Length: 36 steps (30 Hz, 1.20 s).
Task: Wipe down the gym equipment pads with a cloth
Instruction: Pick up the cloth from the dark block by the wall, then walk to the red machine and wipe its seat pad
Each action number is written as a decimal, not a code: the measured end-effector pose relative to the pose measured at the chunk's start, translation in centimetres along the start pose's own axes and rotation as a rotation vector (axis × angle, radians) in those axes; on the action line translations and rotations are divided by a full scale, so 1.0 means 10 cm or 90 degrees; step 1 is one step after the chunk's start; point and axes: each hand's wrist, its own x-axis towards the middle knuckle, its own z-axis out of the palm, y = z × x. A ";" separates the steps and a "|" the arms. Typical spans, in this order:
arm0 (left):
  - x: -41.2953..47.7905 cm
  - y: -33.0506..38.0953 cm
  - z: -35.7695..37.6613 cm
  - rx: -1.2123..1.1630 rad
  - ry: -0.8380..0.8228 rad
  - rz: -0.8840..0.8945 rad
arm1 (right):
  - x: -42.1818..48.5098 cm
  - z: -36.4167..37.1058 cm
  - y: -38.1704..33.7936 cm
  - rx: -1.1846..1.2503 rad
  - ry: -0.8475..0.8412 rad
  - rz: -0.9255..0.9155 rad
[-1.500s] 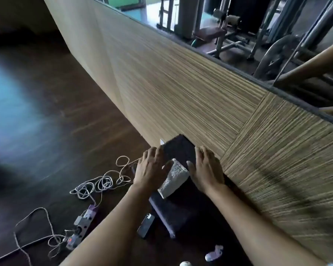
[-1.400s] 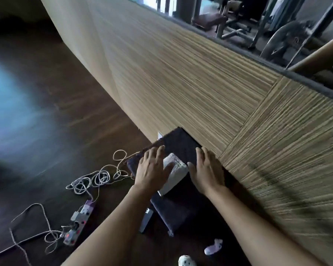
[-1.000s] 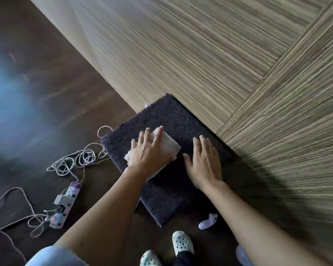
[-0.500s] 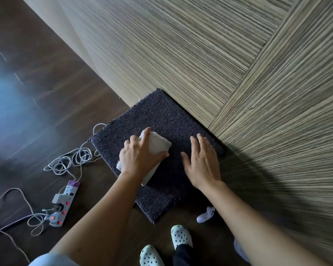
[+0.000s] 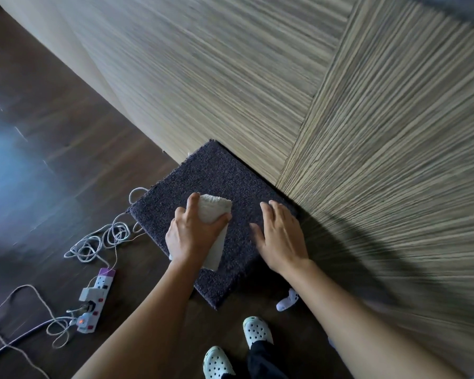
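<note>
A dark purple-grey carpet-like pad (image 5: pixel 219 179) lies on a low block against the striped wooden wall. A folded white cloth (image 5: pixel 212 212) lies on the pad. My left hand (image 5: pixel 192 233) covers the cloth's near part, and its fingers and thumb curl round the cloth's edges. My right hand (image 5: pixel 281 236) lies flat on the pad's right side with its fingers straight and spread, a hand's width from the cloth.
The striped wooden wall (image 5: pixel 257 91) rises right behind the pad. On the dark floor to the left lie tangled white cables (image 5: pixel 99 239) and a power strip (image 5: pixel 96 296). A small white object (image 5: pixel 286 303) and my white clogs (image 5: pixel 256 330) are below the pad.
The view tilted down from the mirror and gym machines to the pad. My left hand slid the cloth a little back towards me over the pad; my right hand stayed flat.
</note>
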 end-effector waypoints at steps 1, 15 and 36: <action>-0.06 0.06 -0.07 -0.011 -0.001 0.003 | -0.07 -0.09 -0.01 -0.001 0.006 0.006; -1.07 0.90 -0.80 -0.083 -0.133 0.292 | -1.72 -0.92 -0.05 0.085 0.215 0.271; -4.69 1.40 0.00 0.033 -0.537 0.843 | -5.59 -0.60 0.46 0.100 0.372 0.917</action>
